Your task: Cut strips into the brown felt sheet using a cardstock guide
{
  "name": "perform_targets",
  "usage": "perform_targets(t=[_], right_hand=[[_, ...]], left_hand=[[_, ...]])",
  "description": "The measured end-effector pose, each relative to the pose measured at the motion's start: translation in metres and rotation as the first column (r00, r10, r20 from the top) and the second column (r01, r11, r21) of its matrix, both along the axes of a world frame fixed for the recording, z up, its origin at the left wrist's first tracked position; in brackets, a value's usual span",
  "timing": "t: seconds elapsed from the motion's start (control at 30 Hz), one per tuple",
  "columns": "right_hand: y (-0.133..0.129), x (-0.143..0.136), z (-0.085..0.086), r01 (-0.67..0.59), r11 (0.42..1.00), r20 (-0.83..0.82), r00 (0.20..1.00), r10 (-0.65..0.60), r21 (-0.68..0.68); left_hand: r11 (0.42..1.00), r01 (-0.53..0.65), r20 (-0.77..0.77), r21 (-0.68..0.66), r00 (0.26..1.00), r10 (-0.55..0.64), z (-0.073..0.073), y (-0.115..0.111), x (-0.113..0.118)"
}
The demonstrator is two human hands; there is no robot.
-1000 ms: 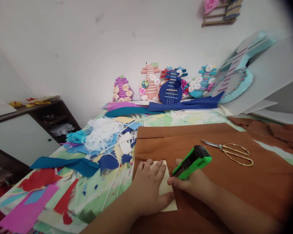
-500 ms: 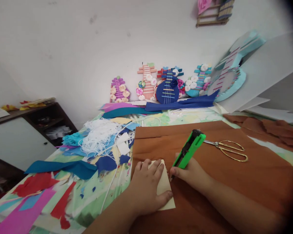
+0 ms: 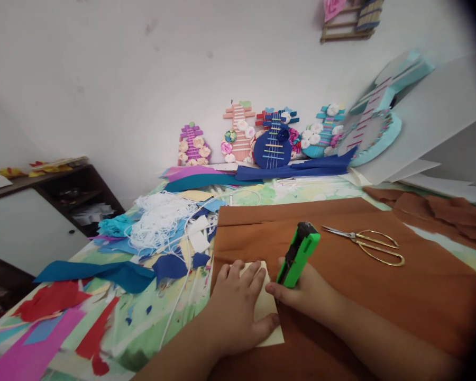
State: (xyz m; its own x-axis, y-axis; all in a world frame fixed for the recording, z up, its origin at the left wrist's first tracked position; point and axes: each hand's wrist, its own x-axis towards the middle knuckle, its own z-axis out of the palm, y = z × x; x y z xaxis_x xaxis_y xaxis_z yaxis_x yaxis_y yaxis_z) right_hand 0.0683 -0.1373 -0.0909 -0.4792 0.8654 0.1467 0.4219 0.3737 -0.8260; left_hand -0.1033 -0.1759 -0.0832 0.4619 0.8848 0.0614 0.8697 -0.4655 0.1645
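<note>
My left hand (image 3: 236, 307) lies flat with spread fingers on a cream card (image 3: 266, 302), pressing it onto a large brown sheet (image 3: 254, 238). My right hand (image 3: 311, 291) is wrapped round a green and black utility knife (image 3: 299, 256). The knife stands tilted, its lower end down beside the card's right edge; my fingers and thumb mostly hide the blade tip. To the right, gold-handled scissors (image 3: 354, 236) rest on the brown sheet.
White cord (image 3: 158, 222) lies tangled among coloured scraps on the left. Paper lutes, one dark blue (image 3: 272, 151), lean against the wall. A large light-blue instrument model (image 3: 381, 127) stands at the back right, above crumpled brown pieces (image 3: 444, 211).
The knife and my right hand have shifted left and slightly nearer to me along the card's edge, baring the scissors' tips. My left hand stays pressed on the card.
</note>
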Motion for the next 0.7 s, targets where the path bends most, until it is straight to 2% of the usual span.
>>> perform_targets(t=[0.17, 0.3, 0.4, 0.53, 0.63, 0.7], right_hand=[[-0.0039, -0.0016, 0.0034, -0.015, 0.999, 0.049, 0.999, 0.013, 0.035], [-0.0036, -0.0008, 0.0047, -0.05, 0.998, 0.02, 0.999, 0.049, 0.033], [-0.0011, 0.0007, 0.0046, -0.069, 0.997, -0.04, 0.997, 0.068, -0.033], [0.0038, 0.004, 0.0021, -0.029, 0.994, -0.157, 0.988, 0.012, -0.106], [0.0048, 0.005, 0.0001, -0.028, 0.996, -0.174, 0.985, 0.014, -0.079], [0.0036, 0.0044, -0.0001, -0.033, 0.999, -0.122, 0.992, 0.029, -0.034]], left_hand=[[1.0, 0.009, -0.005, 0.004, 1.0, -0.009, -0.0005, 0.0006, 0.0008], [1.0, 0.004, -0.019, -0.001, 1.0, -0.004, -0.0009, 0.0012, 0.0008], [1.0, -0.001, -0.031, -0.011, 1.0, 0.001, -0.0002, 0.0014, 0.0011], [1.0, -0.006, -0.029, -0.006, 1.0, 0.006, 0.0026, 0.0007, 0.0027], [1.0, 0.003, -0.032, 0.005, 0.999, -0.003, 0.004, 0.0003, 0.0034], [1.0, 0.006, -0.031, 0.013, 0.999, -0.006, 0.0039, 0.0002, 0.0032]])
